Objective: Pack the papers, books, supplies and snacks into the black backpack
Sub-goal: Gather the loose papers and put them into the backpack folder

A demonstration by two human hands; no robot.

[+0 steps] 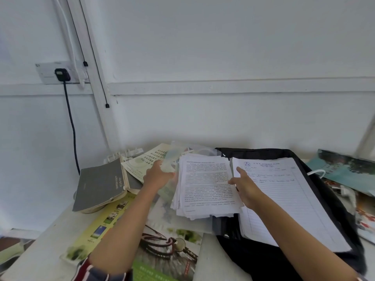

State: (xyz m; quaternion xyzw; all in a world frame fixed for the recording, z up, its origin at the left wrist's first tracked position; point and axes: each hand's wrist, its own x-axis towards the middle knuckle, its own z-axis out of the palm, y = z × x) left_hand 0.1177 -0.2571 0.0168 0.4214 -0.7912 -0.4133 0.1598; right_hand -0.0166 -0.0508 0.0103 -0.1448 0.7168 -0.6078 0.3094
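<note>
The black backpack (334,201) lies open and flat on the right of the table, with lined handwritten sheets (288,195) spread inside it. A thick stack of printed papers (207,185) rests at the backpack's left edge, partly under a clear plastic folder (172,159). My left hand (157,175) grips that clear folder at the stack's left side. My right hand (244,184) holds the right edge of the printed stack, thumb on top, index finger stretched onto the lined sheets.
A grey book (101,185) lies at the left on a yellow-green brochure (101,226). Magazines (168,248) cover the near table. More colourful books (345,169) sit right of the backpack. A black cable (71,122) hangs from a wall socket.
</note>
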